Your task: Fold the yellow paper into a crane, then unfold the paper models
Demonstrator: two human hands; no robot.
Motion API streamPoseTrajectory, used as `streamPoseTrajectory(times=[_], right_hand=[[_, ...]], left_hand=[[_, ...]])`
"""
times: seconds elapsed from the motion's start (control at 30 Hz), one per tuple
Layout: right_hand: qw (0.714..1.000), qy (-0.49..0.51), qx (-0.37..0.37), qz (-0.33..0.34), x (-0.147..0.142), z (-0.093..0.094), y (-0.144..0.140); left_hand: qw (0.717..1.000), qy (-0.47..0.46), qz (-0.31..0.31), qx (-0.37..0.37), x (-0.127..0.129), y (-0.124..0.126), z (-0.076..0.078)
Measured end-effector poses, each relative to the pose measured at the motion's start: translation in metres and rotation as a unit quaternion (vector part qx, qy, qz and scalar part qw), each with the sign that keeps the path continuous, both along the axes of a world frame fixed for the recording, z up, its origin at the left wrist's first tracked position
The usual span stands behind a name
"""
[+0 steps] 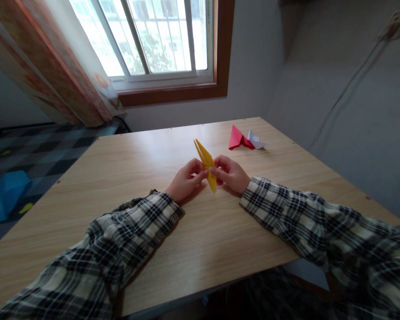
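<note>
A folded piece of yellow origami paper (205, 156) is held between my two hands above the middle of the table. It tilts, with two narrow points at its upper left and a single point at the bottom. My left hand (187, 178) pinches its left side, thumb towards me. From the right, my right hand (231, 174) grips it with thumb and fingers, the thumb lying on the paper's front. Some fingertips are hidden behind the paper.
On the wooden table (146, 151), a red folded paper (237, 138) and a white folded paper (256, 140) stand at the back right. Blue paper (10, 191) lies on the checked cloth (66, 142) at left. A window (160, 40) is ahead; a cable (340, 95) hangs on the right wall.
</note>
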State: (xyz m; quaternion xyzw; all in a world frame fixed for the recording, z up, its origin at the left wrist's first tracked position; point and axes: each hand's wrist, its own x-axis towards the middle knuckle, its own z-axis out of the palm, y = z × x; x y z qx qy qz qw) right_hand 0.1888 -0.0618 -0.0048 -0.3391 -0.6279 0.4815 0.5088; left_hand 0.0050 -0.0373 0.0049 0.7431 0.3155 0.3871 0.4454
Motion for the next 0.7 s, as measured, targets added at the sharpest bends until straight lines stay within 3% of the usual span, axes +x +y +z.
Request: streamPoseTrajectory(times=[0.2, 0.37, 0.6, 0.7], right_hand=[[1.0, -0.007, 0.026, 0.003, 0.0, 0.0008, 0.0005], [0.999, -0.016, 0.036, -0.006, -0.0001, -0.001, 0.0002], [0.997, -0.053, 0.054, -0.005, 0.0003, -0.003, 0.0008], [0.997, -0.043, 0.064, -0.025, 0.0, -0.0031, 0.0008]], left_hand=[[0.999, 0.035, 0.005, -0.003, 0.0001, -0.0044, 0.0072], [0.999, 0.0, 0.016, -0.042, -0.0005, -0.0058, 0.0077], [0.999, -0.013, 0.014, -0.038, 0.0002, -0.0037, 0.0073], [0.996, -0.042, 0.016, -0.078, 0.0013, -0.0035, 0.0046]])
